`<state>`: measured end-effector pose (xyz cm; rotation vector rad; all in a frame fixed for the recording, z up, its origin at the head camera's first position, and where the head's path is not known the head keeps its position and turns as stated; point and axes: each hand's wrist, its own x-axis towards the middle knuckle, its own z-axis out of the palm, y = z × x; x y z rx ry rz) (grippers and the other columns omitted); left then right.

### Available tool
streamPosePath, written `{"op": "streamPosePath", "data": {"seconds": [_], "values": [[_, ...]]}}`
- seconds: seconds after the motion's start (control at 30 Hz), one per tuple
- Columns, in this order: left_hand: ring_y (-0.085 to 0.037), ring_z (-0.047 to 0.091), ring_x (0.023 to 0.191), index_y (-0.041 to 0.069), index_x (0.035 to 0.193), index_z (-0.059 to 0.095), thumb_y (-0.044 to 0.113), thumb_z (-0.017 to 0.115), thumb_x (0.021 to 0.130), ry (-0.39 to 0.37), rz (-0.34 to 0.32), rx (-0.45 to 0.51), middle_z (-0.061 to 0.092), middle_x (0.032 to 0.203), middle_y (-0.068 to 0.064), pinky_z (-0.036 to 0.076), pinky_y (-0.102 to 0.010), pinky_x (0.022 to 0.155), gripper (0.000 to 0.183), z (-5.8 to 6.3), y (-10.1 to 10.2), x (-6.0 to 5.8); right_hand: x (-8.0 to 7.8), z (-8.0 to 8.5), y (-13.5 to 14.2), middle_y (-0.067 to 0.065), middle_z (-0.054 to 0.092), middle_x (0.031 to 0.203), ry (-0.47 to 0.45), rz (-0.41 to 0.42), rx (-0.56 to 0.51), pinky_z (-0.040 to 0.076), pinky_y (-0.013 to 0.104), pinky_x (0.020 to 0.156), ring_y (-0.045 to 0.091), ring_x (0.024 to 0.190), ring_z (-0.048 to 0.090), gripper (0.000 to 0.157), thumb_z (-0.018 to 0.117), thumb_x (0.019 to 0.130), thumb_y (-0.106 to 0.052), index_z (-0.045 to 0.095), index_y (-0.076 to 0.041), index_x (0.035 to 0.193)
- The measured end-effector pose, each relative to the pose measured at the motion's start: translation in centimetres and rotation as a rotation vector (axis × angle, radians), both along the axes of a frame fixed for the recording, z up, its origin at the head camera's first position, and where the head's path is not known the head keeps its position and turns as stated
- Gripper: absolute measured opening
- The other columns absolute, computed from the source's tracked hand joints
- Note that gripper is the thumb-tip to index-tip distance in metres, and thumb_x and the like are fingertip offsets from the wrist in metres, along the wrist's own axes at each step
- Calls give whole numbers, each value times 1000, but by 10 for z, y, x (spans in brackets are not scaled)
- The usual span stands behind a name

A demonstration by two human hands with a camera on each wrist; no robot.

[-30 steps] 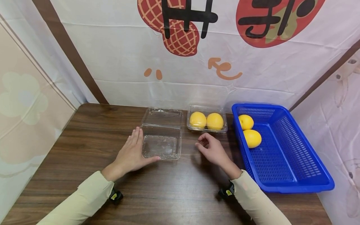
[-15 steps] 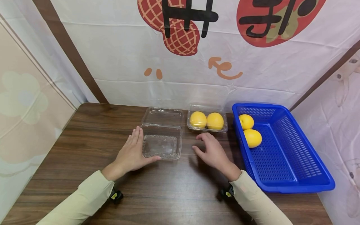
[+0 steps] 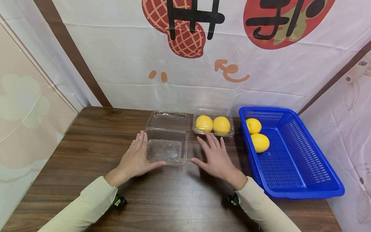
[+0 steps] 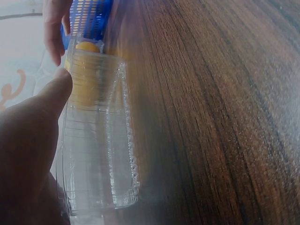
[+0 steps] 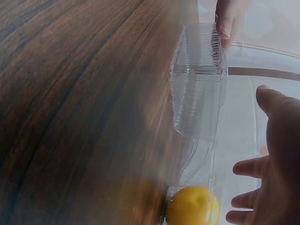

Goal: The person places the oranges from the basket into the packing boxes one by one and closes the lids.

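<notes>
A clear plastic clamshell box lies on the table with its lid folded back toward the wall; nothing is inside it. My left hand rests along its left side, fingers straight and thumb stretched along the front rim. To the right of the box, my right hand hovers with fingers spread, holding nothing. Just beyond its fingertips stands a closed clamshell box with two round yellow fruits inside. In the right wrist view, the spread fingers are apart from the empty box.
A blue plastic basket stands at the right of the brown wooden table, with two yellow fruits against its left wall. A white printed cloth hangs behind the table's back edge.
My right hand has uncurled, spreading its fingers, and shifted slightly left toward the empty box. The left hand, boxes and basket have stayed in place.
</notes>
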<state>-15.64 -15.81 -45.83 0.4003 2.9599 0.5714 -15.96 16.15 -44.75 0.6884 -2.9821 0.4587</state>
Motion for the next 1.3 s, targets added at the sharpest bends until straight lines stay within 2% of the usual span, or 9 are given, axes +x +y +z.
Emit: {"op": "streamPosePath", "data": {"seconds": [0.23,0.47,0.87,1.1,1.3], "values": [[-44,7,154,-14,157,5,85,61,77,8,0,-10,1,165,-32,14,-55,124,139,-2,-1,0,2,-1,-1,22,11,168,-8,9,76,5,75,116,44,154,7,86,57,94,-67,30,-22,162],[-44,7,154,-14,157,6,85,61,77,12,-1,-7,2,165,-32,14,-56,124,138,-2,-1,-1,4,-3,-2,21,1,169,-60,3,141,1,77,114,48,153,-1,90,52,93,-72,23,-25,164],[-44,6,154,-14,157,6,85,60,77,9,1,-16,1,165,-31,13,-55,124,139,-2,1,-1,6,1,-2,21,2,169,-77,-3,145,0,75,115,48,153,0,91,52,93,-72,23,-23,164],[-45,7,154,-14,157,6,84,62,77,3,6,-11,2,165,-32,14,-56,124,138,0,1,1,8,8,-2,20,1,169,-112,-4,152,-2,74,116,44,154,-7,91,50,94,-73,21,-24,164],[-45,7,154,-14,157,6,84,62,77,7,8,-9,3,165,-32,14,-56,124,138,0,1,1,10,17,-3,20,2,169,-100,-11,162,0,74,116,46,154,-1,91,53,94,-71,22,-23,164]]}}
